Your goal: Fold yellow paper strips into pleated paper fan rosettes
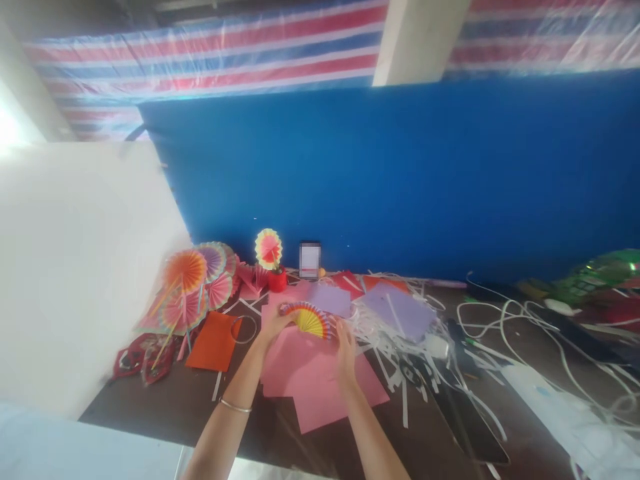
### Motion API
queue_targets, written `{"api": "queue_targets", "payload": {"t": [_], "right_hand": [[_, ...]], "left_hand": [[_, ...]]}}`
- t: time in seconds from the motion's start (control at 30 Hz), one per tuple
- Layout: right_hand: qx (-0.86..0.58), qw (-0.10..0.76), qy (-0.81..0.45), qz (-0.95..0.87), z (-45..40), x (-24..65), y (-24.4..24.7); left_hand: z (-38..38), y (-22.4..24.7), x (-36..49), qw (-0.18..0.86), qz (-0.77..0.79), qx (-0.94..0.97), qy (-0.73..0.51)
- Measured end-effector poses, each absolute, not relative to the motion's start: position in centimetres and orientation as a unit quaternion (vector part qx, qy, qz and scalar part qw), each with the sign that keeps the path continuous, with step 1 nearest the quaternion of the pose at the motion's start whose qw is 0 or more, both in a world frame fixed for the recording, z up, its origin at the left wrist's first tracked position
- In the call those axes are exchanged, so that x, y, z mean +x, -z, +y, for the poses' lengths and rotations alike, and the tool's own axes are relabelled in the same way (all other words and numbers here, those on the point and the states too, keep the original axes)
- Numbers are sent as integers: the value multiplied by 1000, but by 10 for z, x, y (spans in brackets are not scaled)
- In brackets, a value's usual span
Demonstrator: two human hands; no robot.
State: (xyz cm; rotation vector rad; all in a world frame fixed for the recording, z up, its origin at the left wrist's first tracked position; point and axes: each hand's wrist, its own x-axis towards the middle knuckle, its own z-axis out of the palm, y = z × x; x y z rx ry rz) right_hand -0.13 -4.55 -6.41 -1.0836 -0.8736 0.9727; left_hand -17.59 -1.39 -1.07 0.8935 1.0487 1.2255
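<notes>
A pleated paper fan (311, 320), yellow inside with a striped purple and orange rim, is spread in a half circle above pink paper sheets (320, 387). At its left end, my left hand (275, 325) grips the folds. My right hand (345, 340) is at the fan's right end, its fingers bent beside the rim; whether they pinch it is too blurred to tell. A bracelet circles my left wrist.
Finished paper fans (185, 273) stand at the left, near an orange sheet (215, 341). A red pot (277, 280) holds another fan. Purple sheets (397, 312), white paper strips, cables and a dark flat device (467, 417) lie at the right. Behind rises a blue panel (350, 180).
</notes>
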Motion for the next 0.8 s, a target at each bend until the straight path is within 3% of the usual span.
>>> {"api": "queue_targets", "payload": {"t": [0.2, 0.53, 0.8], "right_hand": [[-494, 605, -394, -484, -51, -14, 53], [-457, 513, -431, -585, -55, -24, 53], [-473, 536, -455, -531, -59, -23, 43]], "left_hand": [[-34, 2, -199, 554, 505, 428, -504], [-34, 36, -220, 513, 502, 479, -506], [-47, 53, -214, 617, 436, 428, -495]]}}
